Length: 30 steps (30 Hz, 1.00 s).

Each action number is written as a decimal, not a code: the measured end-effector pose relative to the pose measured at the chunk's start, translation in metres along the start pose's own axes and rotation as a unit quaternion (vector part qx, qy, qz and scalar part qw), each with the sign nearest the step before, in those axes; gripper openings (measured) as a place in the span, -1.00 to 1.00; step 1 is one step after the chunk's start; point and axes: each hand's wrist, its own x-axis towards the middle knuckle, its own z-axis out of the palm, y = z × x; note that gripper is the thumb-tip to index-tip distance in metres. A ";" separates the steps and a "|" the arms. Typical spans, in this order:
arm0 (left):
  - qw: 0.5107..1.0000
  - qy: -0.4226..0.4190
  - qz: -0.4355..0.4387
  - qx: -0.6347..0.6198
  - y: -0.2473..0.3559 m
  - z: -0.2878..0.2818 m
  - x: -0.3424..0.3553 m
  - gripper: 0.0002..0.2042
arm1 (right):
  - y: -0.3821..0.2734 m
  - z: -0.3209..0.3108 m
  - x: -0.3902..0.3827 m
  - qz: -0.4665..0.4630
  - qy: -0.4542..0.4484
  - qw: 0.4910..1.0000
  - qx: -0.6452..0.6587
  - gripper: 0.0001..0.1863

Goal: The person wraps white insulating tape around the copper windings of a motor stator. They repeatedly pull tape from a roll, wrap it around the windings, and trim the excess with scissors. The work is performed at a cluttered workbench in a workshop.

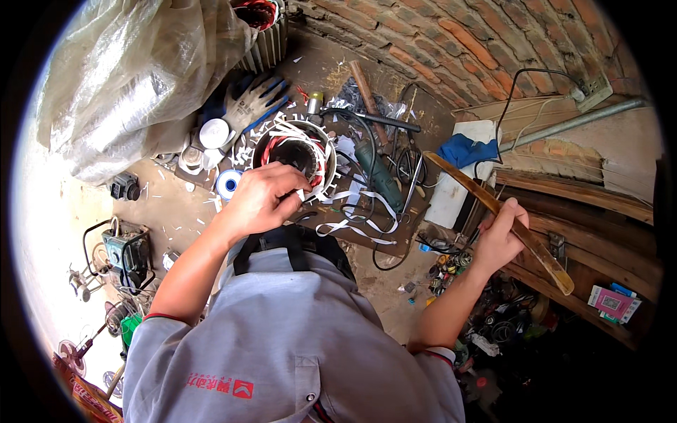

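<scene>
Pink packet [611, 302] lies below right hand [499, 236] gripping wooden stick [493, 211].

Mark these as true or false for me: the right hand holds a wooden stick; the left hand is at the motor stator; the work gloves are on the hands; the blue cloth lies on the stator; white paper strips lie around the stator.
1. The right hand holds a long wooden stick. True.
2. The left hand is at the rim of the motor stator. True.
3. The work gloves are worn. False: both hands are bare; the gloves lie on the floor behind the stator.
4. The blue cloth lies on the stator. False: it lies apart, on a white board.
5. White paper strips lie around the stator. True.
</scene>
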 end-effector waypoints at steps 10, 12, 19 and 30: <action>1.000 -0.021 -0.004 -0.019 0.002 -0.005 0.004 -0.82 | 0.091 0.038 0.037 0.047 -0.160 0.975 -0.147 -0.71; 0.999 -0.017 -0.007 -0.043 0.002 -0.006 0.002 -0.85 | 0.089 0.048 0.030 0.118 -0.193 0.967 -0.120 -0.70; 0.999 0.003 0.033 -0.033 -0.002 -0.003 -0.001 -0.83 | -0.019 0.042 0.014 0.033 -0.326 0.935 0.132 -0.86; 0.999 0.009 0.040 -0.030 -0.005 -0.001 -0.001 -0.83 | -0.065 0.106 -0.019 -0.022 -0.511 0.858 0.048 -0.85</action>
